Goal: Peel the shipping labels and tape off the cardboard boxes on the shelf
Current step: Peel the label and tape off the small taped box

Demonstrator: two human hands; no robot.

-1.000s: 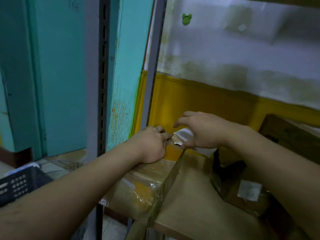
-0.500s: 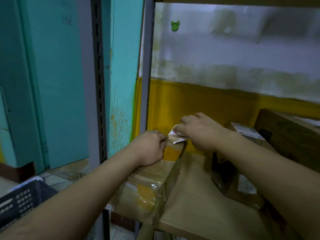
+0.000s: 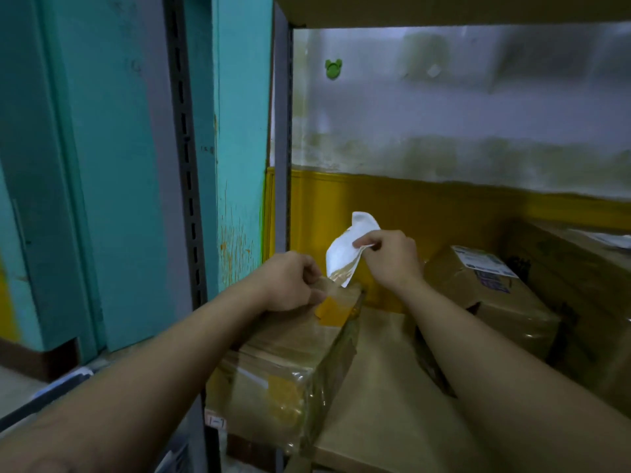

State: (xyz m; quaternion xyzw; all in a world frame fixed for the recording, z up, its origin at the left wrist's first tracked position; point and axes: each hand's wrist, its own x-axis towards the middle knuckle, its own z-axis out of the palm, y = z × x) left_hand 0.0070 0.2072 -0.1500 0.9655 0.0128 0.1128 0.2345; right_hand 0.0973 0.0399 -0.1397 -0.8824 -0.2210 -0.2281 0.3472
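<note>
A long cardboard box (image 3: 290,356) wrapped in glossy clear tape lies on the shelf board (image 3: 382,397), its near end over the front edge. My right hand (image 3: 392,257) pinches a white shipping label (image 3: 345,250) lifted up off the box's far end, its lower tip still by the box with a strip of clear tape. My left hand (image 3: 290,281) rests curled on the far top of the box, its fingertips at the tape beside the label's base. An orange patch (image 3: 333,310) shows on the box below the label.
A second cardboard box (image 3: 491,295) with a printed label stands to the right, and a larger dark box (image 3: 580,278) sits behind it. A grey slotted shelf upright (image 3: 186,199) rises on the left. A dark plastic crate (image 3: 51,397) lies on the floor at lower left.
My right hand has pulled the white label upward and to the right, so most of it now hangs free above the box. My left hand has stayed on the box's far end.
</note>
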